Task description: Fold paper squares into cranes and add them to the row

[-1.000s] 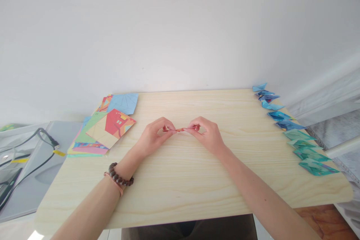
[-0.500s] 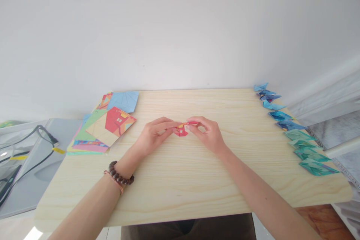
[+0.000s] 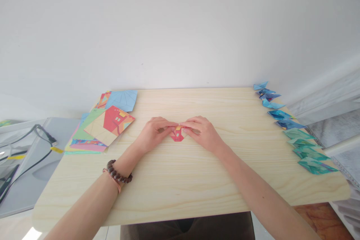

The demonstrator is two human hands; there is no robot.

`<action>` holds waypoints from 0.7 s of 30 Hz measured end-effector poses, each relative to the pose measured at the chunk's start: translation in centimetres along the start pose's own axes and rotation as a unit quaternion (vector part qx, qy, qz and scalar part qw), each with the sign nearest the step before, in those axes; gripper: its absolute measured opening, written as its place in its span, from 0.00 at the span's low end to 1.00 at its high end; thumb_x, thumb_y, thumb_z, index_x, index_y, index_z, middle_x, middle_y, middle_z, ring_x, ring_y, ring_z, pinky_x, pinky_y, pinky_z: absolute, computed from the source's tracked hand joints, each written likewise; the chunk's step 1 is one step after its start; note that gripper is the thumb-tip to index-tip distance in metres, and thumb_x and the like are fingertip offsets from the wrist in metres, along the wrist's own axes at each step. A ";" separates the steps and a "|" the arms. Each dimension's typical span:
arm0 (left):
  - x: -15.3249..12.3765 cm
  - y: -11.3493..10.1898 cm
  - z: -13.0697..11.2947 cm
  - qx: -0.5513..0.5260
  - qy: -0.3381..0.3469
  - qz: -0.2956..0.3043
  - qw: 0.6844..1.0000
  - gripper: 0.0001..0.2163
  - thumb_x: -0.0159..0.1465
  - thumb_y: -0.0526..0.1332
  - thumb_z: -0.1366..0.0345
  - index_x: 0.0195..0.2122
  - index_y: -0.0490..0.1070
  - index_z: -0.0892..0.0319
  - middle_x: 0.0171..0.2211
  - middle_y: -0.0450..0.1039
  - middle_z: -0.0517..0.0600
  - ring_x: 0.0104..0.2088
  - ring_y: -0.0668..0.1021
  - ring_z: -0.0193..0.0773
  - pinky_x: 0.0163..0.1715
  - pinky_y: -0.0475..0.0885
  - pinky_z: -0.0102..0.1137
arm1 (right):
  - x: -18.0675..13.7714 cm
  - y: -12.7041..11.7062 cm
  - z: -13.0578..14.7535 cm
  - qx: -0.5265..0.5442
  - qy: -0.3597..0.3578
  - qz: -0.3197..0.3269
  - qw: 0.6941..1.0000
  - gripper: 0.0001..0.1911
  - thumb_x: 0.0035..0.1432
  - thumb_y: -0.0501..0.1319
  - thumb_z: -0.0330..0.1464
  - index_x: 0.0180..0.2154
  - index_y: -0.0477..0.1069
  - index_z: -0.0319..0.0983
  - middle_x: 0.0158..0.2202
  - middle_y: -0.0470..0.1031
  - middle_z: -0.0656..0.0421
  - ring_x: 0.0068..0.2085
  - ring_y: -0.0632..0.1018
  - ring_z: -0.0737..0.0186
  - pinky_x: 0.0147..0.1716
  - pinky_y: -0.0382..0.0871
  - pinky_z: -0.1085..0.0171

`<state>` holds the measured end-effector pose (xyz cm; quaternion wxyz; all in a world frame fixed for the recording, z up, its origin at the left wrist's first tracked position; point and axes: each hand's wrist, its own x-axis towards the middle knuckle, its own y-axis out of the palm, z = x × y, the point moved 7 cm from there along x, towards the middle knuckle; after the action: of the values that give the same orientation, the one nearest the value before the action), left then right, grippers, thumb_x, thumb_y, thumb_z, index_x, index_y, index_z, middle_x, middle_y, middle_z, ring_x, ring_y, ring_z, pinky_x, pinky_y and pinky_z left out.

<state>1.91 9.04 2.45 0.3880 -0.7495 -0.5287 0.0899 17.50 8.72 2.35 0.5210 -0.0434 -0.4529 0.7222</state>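
Held a small folded red paper [image 3: 177, 135] between both hands, low over the middle of the counter [image 3: 180, 183]; could not tell whether it rested on the wood. Pinched its left side with nearly closed thumb and fingers of the left hand [image 3: 152, 135], and its right side likewise with the right hand [image 3: 206, 135]. Wore a dark beaded bracelet [image 3: 116, 174] on the left wrist. Had overlapping coloured sheets [image 3: 109, 125] well apart at the left, and a row of folded blue and green paper shapes [image 3: 289, 124] along the right edge.
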 end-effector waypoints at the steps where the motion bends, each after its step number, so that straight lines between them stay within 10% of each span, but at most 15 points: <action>1: 0.0 0.0 0.0 -0.004 -0.001 0.002 1.000 0.11 0.63 0.56 0.61 0.41 0.75 0.54 0.31 0.77 0.49 0.34 0.76 0.37 0.39 0.69 0.32 | 0.0 0.1 0.0 -0.008 -0.005 0.005 1.000 0.13 0.59 0.57 0.33 0.45 0.72 0.47 0.39 0.74 0.57 0.41 0.72 0.61 0.44 0.66 0.57; 21: 0.1 -0.1 -0.6 -0.003 -0.035 0.002 0.999 0.09 0.62 0.56 0.62 0.38 0.75 0.56 0.32 0.77 0.48 0.33 0.75 0.35 0.35 0.69 0.27 | 0.0 0.5 0.9 -0.027 -0.033 0.008 0.999 0.12 0.60 0.55 0.31 0.44 0.72 0.43 0.41 0.74 0.57 0.42 0.71 0.61 0.45 0.66 0.59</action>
<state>2.16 8.83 2.95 0.3672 -0.7480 -0.5407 0.1152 16.65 8.13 2.47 0.4988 -0.0370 -0.4887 0.7148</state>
